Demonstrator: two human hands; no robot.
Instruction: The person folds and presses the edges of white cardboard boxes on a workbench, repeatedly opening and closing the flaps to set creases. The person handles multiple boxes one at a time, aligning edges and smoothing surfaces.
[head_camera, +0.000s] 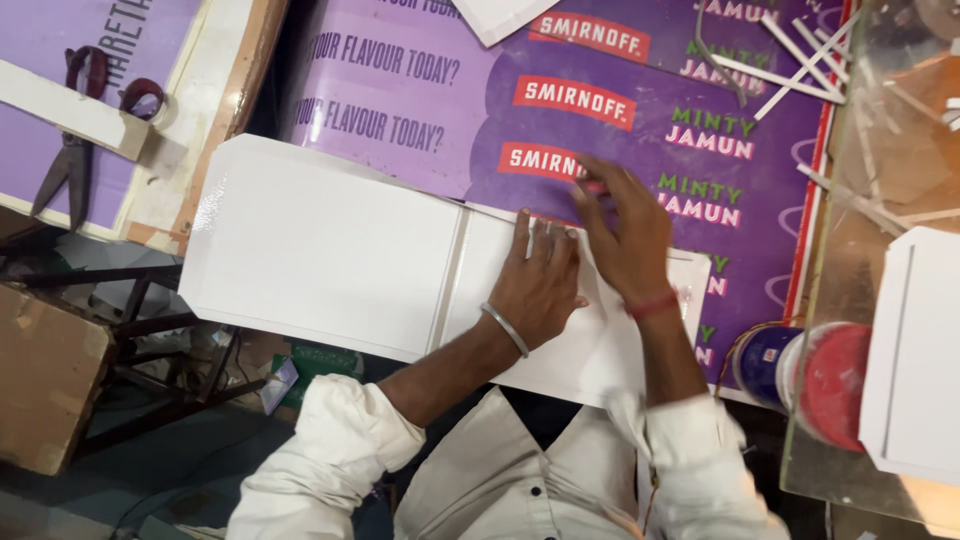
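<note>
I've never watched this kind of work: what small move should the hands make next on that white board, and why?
Probably draw the right hand along the white board while the left hand presses it flat. The right hand sits at the board's far edge, seemingly gripping something small and red.

Craft workshop: scissors (75, 150), cut strips (800, 60), printed purple sheets (560, 110)

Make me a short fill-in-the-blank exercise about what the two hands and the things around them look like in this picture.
1. The left hand lies flat on the folded white glossy board, with a ____ bangle on its wrist.
2. The right hand wears a ____ thread on its wrist.
3. The dark metal scissors lie at the ____ edge of the view.
4. The printed sheet under the board is mainly ____.

Missing words: silver; red; left; purple
</note>
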